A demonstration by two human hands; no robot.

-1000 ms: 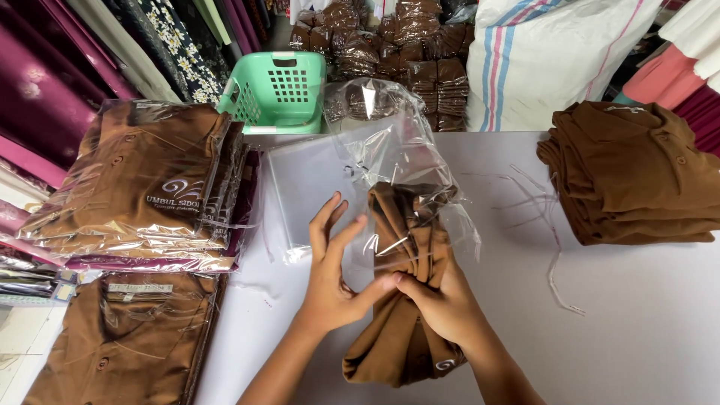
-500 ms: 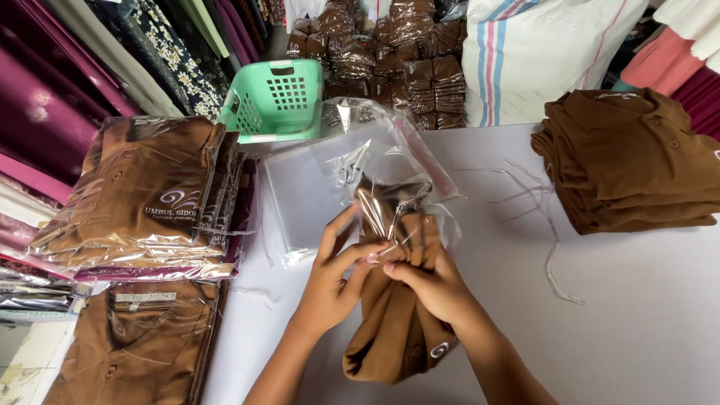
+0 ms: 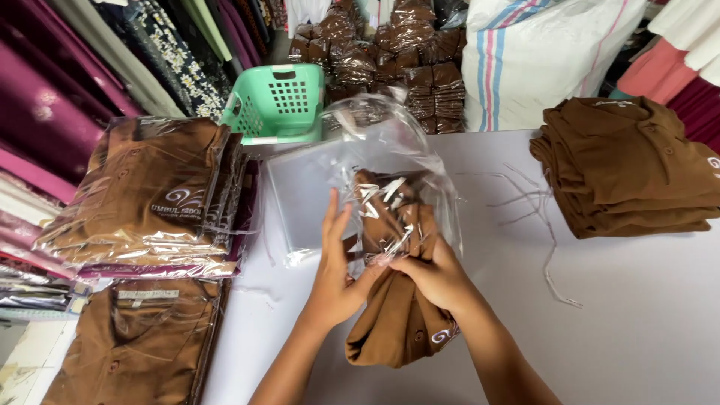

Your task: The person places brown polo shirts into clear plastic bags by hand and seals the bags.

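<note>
A folded brown shirt (image 3: 394, 322) lies on the white table (image 3: 622, 315), its far end inside a clear plastic bag (image 3: 379, 150). My right hand (image 3: 435, 277) grips the shirt and the bag's mouth from the right. On the left of the shirt, my left hand (image 3: 337, 262) has its fingers spread upward and its thumb pinching the bag's edge against the cloth.
A stack of bagged brown shirts (image 3: 154, 199) sits at the left, another bagged shirt (image 3: 135, 341) below it. Unbagged folded brown shirts (image 3: 630, 169) are piled at the right. A green basket (image 3: 277, 101), a large striped sack (image 3: 540, 52) and more bagged shirts (image 3: 390, 60) stand behind.
The shirt has gone a little deeper into the bag. Both hands have shifted up along the shirt toward the bag's mouth.
</note>
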